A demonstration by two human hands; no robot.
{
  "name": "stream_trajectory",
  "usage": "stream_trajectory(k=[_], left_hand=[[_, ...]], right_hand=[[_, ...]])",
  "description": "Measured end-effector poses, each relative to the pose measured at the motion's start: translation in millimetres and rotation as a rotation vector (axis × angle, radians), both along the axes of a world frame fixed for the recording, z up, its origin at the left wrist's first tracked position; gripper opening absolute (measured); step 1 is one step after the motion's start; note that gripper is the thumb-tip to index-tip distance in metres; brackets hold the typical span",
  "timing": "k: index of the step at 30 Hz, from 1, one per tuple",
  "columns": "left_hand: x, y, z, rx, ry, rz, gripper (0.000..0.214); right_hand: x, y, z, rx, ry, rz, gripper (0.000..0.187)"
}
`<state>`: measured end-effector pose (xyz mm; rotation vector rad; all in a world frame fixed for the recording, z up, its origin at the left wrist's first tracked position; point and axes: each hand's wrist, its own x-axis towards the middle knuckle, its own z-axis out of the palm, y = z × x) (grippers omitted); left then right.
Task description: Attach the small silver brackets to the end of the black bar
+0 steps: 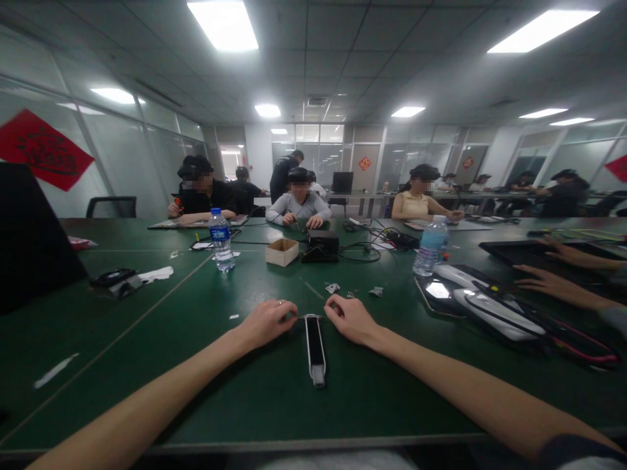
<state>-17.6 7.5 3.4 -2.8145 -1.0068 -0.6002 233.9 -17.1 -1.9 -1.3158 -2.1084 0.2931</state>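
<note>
A long, narrow device with a black face and a white-grey frame (315, 349) lies on the green table (220, 405), its grey tip pointing toward me. My left hand (267, 323) rests at the left of its far end, thumb and fingertips pinched. Mirroring it on the right, my right hand (351, 318) is pinched too, close to the same end. Something thin and dark seems to run between the fingertips across the device's far end; it is too small to name. Small scraps (333, 288) lie just beyond my hands.
A small open box (282, 252) and a black box (321, 246) with cables stand ahead. Water bottles stand left (222, 241) and right (431, 247). White-and-grey devices (497, 313) lie at the right, near another person's hands (548, 281). Several people sit across the table.
</note>
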Motion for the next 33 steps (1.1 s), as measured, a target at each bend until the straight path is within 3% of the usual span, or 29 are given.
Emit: stream_trajectory(k=[3,7,18,29,33], left_hand=[[0.3,0.1,0.5,-0.085,-0.027,0.025,0.012],[0.9,0.4,-1.1,-0.18,-0.067,0.039,0.013],[8.1,-1.8,-3.8,-0.322,-0.155,0.079,0.015],[13.7,-4.3,-2.7,-0.674,-0.419,0.143,0.02],[15.8,-5.9,-3.4,-0.67,-0.42,0.14,0.02]], right_hand=[[-1.0,0.9,0.8,-0.03,-0.127,0.022,0.025],[-0.8,0.4,-0.7,-0.008,-0.211,0.093,0.013],[2.2,2.9,-3.5,0.0,-0.19,0.162,0.011],[4.5,4.3,-4.3,0.003,-0.198,0.198,0.013],[4.0,3.0,-1.2,-0.014,-0.194,0.22,0.014]])
